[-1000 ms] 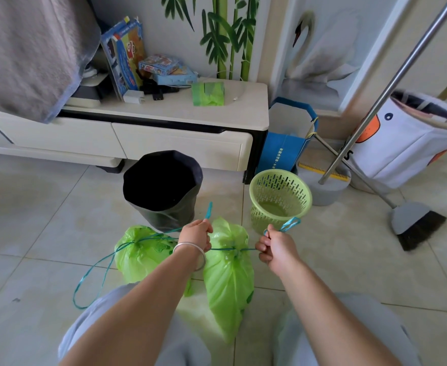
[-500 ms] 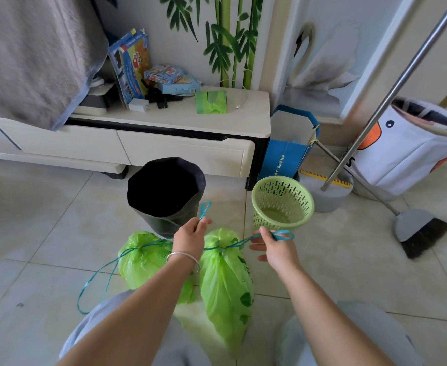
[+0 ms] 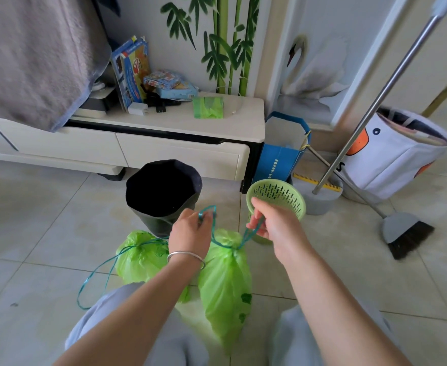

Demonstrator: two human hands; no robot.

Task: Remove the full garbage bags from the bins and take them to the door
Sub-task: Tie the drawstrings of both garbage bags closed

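We see a column of white Chinese characters down the front of the blue paper bag [image 3: 277, 165] at one o'clock, too small to read. The white duck hamper [image 3: 391, 157] at two o'clock shows a black "S".

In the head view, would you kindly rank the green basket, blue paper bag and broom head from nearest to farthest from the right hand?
1. Green basket: just behind the right hand.
2. Blue paper bag: farther back, beside the cabinet.
3. Broom head: far right on the floor.

Home living room: TV cabinet [image 3: 164, 128], tiled floor [image 3: 45, 220], broom [image 3: 407, 231].
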